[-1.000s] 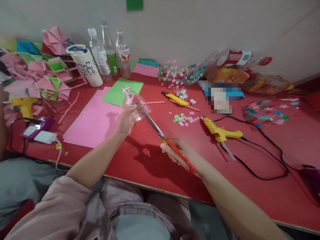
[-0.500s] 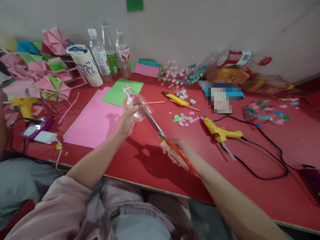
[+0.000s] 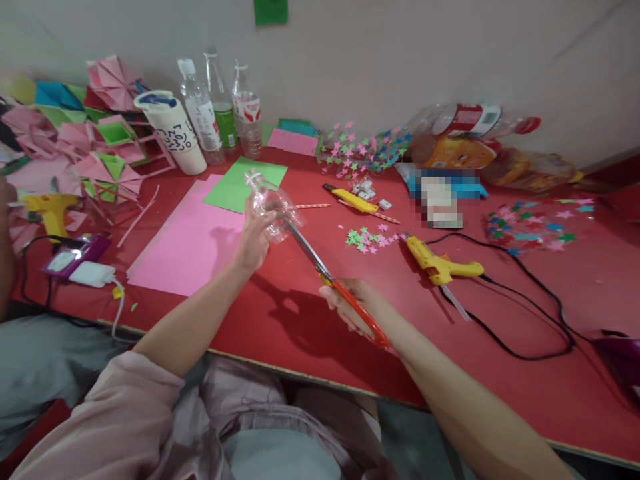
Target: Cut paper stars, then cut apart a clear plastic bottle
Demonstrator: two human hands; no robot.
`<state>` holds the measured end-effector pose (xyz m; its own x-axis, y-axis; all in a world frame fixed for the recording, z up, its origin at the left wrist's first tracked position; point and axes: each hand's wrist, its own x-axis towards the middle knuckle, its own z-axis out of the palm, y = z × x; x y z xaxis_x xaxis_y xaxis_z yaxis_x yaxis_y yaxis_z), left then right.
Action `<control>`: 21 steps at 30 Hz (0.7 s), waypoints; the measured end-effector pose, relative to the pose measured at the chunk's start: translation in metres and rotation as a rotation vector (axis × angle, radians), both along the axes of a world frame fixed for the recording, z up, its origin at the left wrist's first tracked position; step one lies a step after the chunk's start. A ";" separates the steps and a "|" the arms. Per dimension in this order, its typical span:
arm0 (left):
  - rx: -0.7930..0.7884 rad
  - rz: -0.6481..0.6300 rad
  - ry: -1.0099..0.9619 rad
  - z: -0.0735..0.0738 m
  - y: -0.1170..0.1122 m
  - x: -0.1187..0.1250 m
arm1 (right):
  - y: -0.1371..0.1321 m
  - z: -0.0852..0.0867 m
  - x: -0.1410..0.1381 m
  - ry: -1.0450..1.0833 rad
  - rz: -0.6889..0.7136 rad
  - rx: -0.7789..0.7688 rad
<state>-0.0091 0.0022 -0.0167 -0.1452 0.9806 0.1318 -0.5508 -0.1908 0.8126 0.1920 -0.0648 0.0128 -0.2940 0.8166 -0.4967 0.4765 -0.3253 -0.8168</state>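
Observation:
My left hand [image 3: 255,238] is closed around the lower side of a clear plastic bottle top [image 3: 266,200], its neck tilted up and away above the coloured paper. In my right hand [image 3: 354,303] is a pair of scissors [image 3: 361,312] with red handles, the fingers wrapped round the grips. The scissor blades reach up and left to the cut rim of the bottle top, by my left fingers. Whether the tips are inside the plastic or only against it, I cannot tell. Under my left hand lie a pink sheet [image 3: 185,247] and a green sheet [image 3: 225,190].
A yellow glue gun [image 3: 443,263] with a looping black cord lies at right, beside small paper stars [image 3: 365,238]. Behind are a yellow cutter [image 3: 356,199], upright bottles [image 3: 247,113] and a white tumbler [image 3: 175,137]. Another person's arm [image 3: 6,247] shows at far left.
The scissor blades look closer together than before. Both hands and the bottle top are in nearly the same place.

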 end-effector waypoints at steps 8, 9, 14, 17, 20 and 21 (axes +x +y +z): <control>-0.002 0.001 0.024 0.000 0.001 -0.002 | 0.005 -0.003 0.003 0.001 0.155 0.077; 0.000 0.004 0.025 0.000 0.002 -0.002 | 0.006 -0.004 0.004 0.011 0.180 0.095; 0.031 -0.022 0.064 -0.001 0.003 -0.005 | 0.007 -0.011 0.008 -0.061 0.224 0.188; 0.046 -0.014 0.084 -0.002 0.004 -0.005 | 0.007 -0.013 0.009 -0.074 0.244 0.222; 0.048 0.000 0.106 -0.003 0.004 -0.005 | 0.005 -0.013 0.009 -0.104 0.231 0.218; 0.046 0.002 0.111 -0.003 0.004 -0.005 | 0.005 -0.012 0.008 -0.113 0.221 0.217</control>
<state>-0.0136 0.0058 -0.0201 -0.1288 0.9729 0.1920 -0.4573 -0.2301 0.8590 0.2001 -0.0601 0.0003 -0.4288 0.8297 -0.3574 0.6074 -0.0281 -0.7939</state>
